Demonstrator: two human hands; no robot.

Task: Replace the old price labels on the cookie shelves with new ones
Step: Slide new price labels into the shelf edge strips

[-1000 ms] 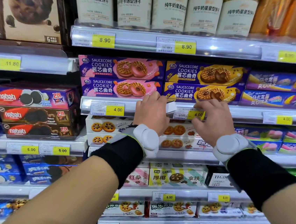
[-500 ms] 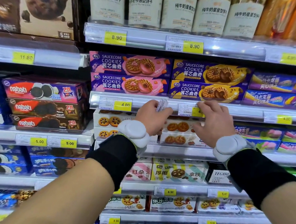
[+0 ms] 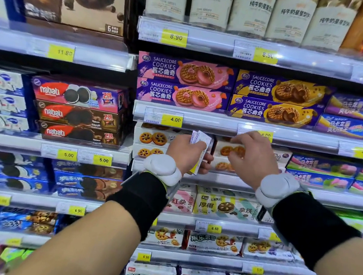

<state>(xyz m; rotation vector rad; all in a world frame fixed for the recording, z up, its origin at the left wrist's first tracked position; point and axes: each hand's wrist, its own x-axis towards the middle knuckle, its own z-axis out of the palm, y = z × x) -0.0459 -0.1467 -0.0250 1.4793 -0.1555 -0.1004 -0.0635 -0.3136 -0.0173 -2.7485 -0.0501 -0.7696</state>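
My left hand is closed around a small stack of white and yellow price labels, held just below the shelf rail. My right hand hovers beside it with fingers loosely curled and nothing visible in them. Its fingertips sit just under a 4.00 price label in the rail, partly hidden by the hand. Another 4.00 label sits in the rail further left. Saucecore cookie boxes stand on the shelf above.
Shelves of cookie boxes fill the view. Nabati boxes stack at the left, above two 5.00 labels. Tall biscuit packs stand on the top shelf over 8.90 labels. A 6.50 label marks a lower rail.
Both hands have dropped from the 4.00 rail to just beneath it. My left hand has turned, so the label stack now stands up. The view has shifted left and closer.
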